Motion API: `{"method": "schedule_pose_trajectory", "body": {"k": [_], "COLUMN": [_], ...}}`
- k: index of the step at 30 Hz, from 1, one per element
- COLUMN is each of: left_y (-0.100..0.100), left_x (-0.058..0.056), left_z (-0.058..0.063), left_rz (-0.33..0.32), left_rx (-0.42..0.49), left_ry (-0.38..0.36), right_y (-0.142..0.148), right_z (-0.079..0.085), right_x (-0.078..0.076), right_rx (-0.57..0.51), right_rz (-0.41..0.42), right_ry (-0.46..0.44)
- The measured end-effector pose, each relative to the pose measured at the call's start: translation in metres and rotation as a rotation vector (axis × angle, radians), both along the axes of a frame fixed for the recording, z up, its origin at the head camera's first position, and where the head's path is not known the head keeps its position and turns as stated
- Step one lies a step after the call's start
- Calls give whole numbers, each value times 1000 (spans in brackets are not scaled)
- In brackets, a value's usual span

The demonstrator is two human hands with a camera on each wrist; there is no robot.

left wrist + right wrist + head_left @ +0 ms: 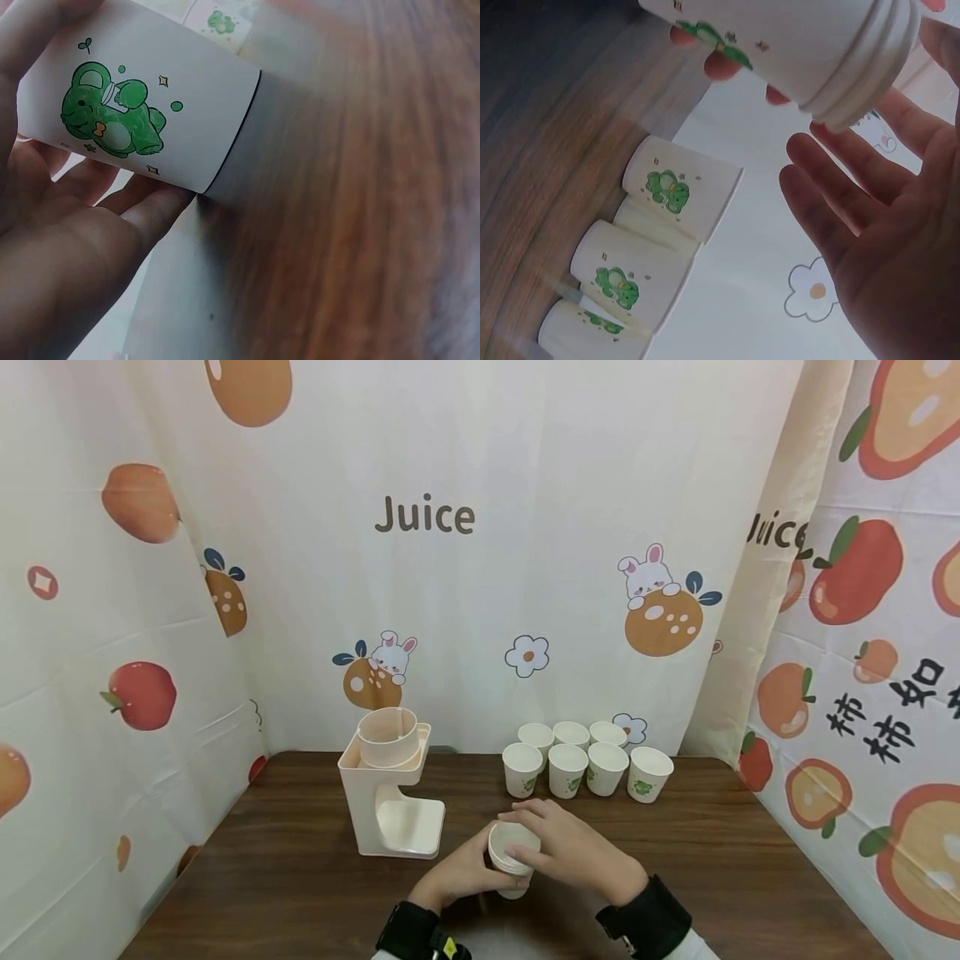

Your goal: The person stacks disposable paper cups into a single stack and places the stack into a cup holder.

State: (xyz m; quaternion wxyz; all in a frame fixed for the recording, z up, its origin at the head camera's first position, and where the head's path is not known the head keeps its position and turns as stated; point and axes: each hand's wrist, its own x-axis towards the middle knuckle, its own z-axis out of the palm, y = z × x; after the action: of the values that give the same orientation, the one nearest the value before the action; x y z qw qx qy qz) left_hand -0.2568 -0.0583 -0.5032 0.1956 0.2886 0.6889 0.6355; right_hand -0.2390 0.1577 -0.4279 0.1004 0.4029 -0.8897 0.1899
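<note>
A small stack of nested white paper cups (513,842) stands over the near middle of the table, tilted slightly. My left hand (472,866) grips its side, with the fingers curled round the lower part. In the left wrist view, a green bear print shows on the outer cup (142,97). Over the top, my right hand (567,847) spans the rim, thumb on the near side and fingers at the far side. The right wrist view shows several rims (862,71) close together, with the lower fingers of that hand (900,202) loosely extended beside them.
Several white paper cups (567,770) with green prints stand in two rows at the back right, beyond my hands. Left of my hands is a cream-coloured stand (371,810) with a round cup-like top (387,739). A printed curtain (450,593) hangs behind the brown table (285,860).
</note>
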Motion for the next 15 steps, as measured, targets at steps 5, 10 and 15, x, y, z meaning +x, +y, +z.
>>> {"method": "schedule_pose_trajectory", "body": {"k": [5, 10, 15], "left_y": [-1, -3, -3], "left_x": [1, 0, -1], "left_z": [1, 1, 0], "left_rz": [16, 23, 23], "left_rx": [-10, -25, -20], "left_ry": [10, 8, 11], "right_y": [3, 6, 8], "right_z": [2, 1, -2], "right_x": [-7, -15, -26], "right_rx": [-31, -55, -65], "right_rz": [-2, -23, -42], "right_ry": [87, 135, 199]}}
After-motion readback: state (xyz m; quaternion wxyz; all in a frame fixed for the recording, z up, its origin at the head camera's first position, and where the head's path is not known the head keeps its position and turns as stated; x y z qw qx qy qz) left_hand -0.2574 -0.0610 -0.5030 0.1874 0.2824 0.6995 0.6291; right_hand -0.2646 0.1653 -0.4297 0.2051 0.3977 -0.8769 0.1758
